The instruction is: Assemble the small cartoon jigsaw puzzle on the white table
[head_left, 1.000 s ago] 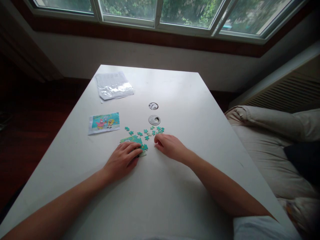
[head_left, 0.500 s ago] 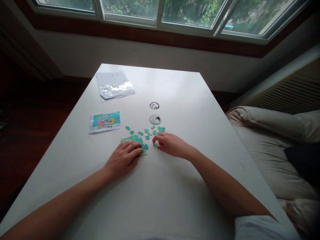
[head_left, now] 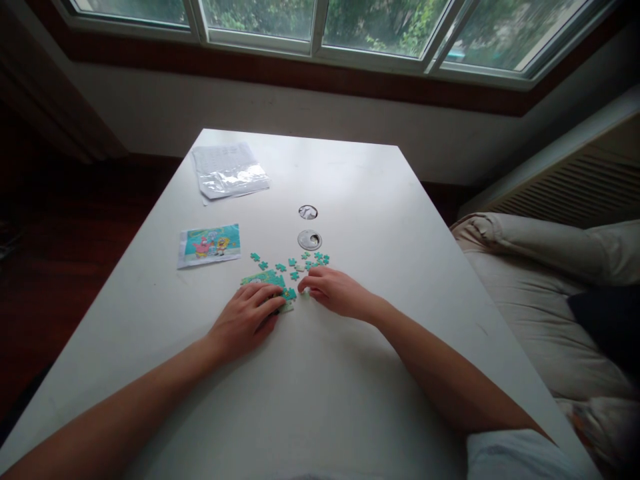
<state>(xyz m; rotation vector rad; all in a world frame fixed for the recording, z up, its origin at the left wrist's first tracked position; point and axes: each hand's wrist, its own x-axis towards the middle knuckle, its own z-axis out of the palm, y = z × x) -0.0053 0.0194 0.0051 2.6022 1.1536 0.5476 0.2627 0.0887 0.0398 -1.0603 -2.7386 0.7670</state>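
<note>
A partly joined teal jigsaw (head_left: 265,279) lies on the white table (head_left: 320,373). My left hand (head_left: 245,320) rests flat on its near edge, fingers spread over it. My right hand (head_left: 335,293) sits just to the right, its fingertips pinched close to the puzzle's right edge; whether a piece is between them I cannot tell. Several loose teal pieces (head_left: 300,261) are scattered just beyond both hands. A small cartoon reference picture (head_left: 209,244) lies to the left.
A clear plastic bag with a sheet of paper (head_left: 229,171) lies at the far left of the table. Two round cable holes (head_left: 309,239) sit past the loose pieces. A cushioned seat (head_left: 550,293) stands to the right, windows behind.
My right hand has slid left, from beside the loose pieces toward the right edge of the joined puzzle. The left hand has stayed on the puzzle.
</note>
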